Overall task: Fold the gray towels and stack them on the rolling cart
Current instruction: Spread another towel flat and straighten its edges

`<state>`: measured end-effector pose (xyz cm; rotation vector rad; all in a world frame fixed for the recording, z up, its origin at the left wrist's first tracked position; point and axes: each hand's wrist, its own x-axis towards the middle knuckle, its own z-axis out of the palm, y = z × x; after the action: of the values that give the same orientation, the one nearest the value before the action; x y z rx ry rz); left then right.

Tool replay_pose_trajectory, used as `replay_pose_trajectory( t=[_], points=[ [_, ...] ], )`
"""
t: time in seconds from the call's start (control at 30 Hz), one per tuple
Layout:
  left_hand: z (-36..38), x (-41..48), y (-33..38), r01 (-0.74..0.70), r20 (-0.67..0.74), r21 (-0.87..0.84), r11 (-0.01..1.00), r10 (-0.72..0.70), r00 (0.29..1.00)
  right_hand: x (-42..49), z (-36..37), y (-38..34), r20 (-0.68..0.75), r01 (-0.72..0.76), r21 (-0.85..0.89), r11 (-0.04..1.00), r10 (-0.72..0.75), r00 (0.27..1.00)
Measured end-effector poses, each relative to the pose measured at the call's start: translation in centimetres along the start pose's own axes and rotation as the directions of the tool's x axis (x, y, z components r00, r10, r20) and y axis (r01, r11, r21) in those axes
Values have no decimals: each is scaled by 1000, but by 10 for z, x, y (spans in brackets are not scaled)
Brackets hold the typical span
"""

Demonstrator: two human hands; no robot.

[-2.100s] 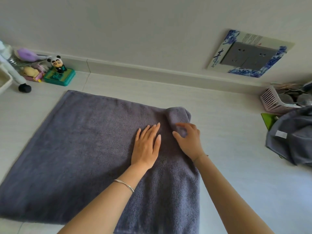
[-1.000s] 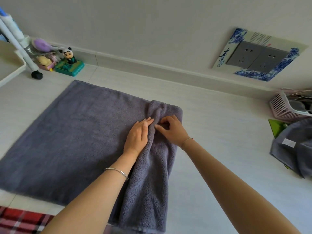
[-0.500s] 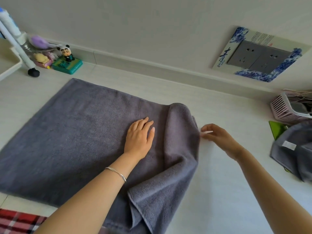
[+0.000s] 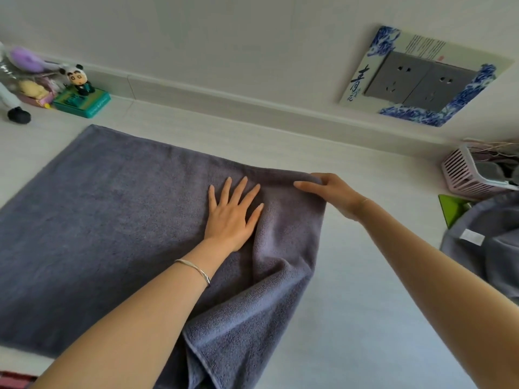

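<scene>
A large gray towel [image 4: 106, 220] lies spread on the pale floor, its right strip folded over and rumpled toward the near edge. My left hand [image 4: 231, 214] lies flat on it, fingers apart, beside the fold. My right hand [image 4: 331, 193] rests on the towel's far right corner, fingers extended over the folded edge. A second gray towel [image 4: 488, 256] with a white label lies bunched at the right edge. Of the rolling cart only a white leg and black wheel [image 4: 18, 115] show at far left.
A panda figure on a green box [image 4: 81, 99] and small toys sit by the wall at far left. A pink slatted basket [image 4: 471, 175] and a green sheet [image 4: 452, 207] lie at right. Wall sockets [image 4: 421, 82] are above the skirting.
My right hand went from pinching the fold by my left hand, out to the right, then onto the towel's far right corner. The folded strip widened. My left hand stayed flat.
</scene>
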<state>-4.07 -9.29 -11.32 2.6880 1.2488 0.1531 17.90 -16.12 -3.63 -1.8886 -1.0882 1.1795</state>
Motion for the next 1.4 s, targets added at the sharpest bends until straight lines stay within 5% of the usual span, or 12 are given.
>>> replay_pose_trajectory(
  t=[0.13,0.23,0.37,0.6,0.77,0.9,1.1,1.23,1.4],
  points=[
    [-2,-1,1,-9,9,-32,999,9,1000,6,-26,13,-66,2,-142,990,-12,998],
    [-1,-1,0,-1,25,-6,1000,1,1000,14,-26,29,-169,-21,-440,898,-60,984],
    [1,0,1,17,10,21,1000,-17,1000,8,21,22,-372,54,-534,844,-292,881],
    [4,3,-2,9,-10,19,1000,-8,1000,-4,120,27,-245,19,-705,709,-269,932],
    [2,1,2,29,25,38,999,-30,999,-33,86,68,-455,-204,-649,733,-159,876],
    [-2,5,2,17,77,38,999,-20,997,-58,64,84,-486,-302,-577,759,-22,874],
    [-13,-41,-8,-156,136,-207,966,187,973,-107,109,54,-521,-97,-487,868,-200,830],
    [-19,-99,-26,-193,64,-223,956,212,975,-125,174,18,-245,151,-577,803,-347,905],
    [-17,-132,-54,-202,91,-42,978,206,974,-181,180,55,-435,32,-518,855,-295,851]
  ],
)
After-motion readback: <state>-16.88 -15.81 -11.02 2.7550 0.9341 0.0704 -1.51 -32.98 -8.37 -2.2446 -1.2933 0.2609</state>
